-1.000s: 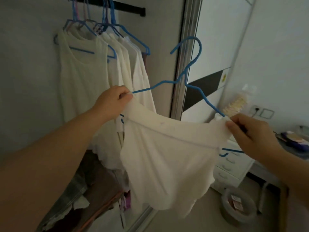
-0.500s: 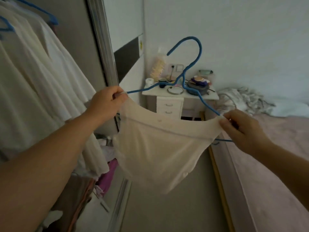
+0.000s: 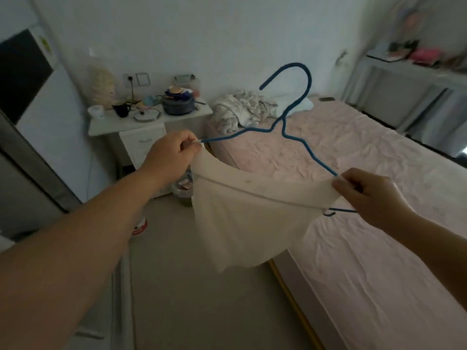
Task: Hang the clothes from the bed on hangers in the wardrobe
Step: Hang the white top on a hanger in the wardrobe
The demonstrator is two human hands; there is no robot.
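Observation:
A white garment [image 3: 242,218] hangs stretched on a blue wire hanger [image 3: 290,122], held in the air over the floor beside the bed [image 3: 366,223]. My left hand [image 3: 169,157] grips the garment's left edge together with the hanger's left end. My right hand [image 3: 371,195] pinches the garment's right edge at the hanger's right end. The hook points up and left. A crumpled pile of pale clothes [image 3: 240,109] lies at the head of the pink bed. The wardrobe rail is out of view.
A white nightstand [image 3: 141,127] crowded with a pot, a mug and a lid stands left of the bed. The wardrobe's sliding door frame [image 3: 30,157] runs along the left. A small bin [image 3: 183,190] sits on the floor. A shelf [image 3: 409,69] stands at the right wall.
My view has swung right, away from the wardrobe with its hung white shirts, toward the bed. Both hands keep the same hold on the garment and hanger.

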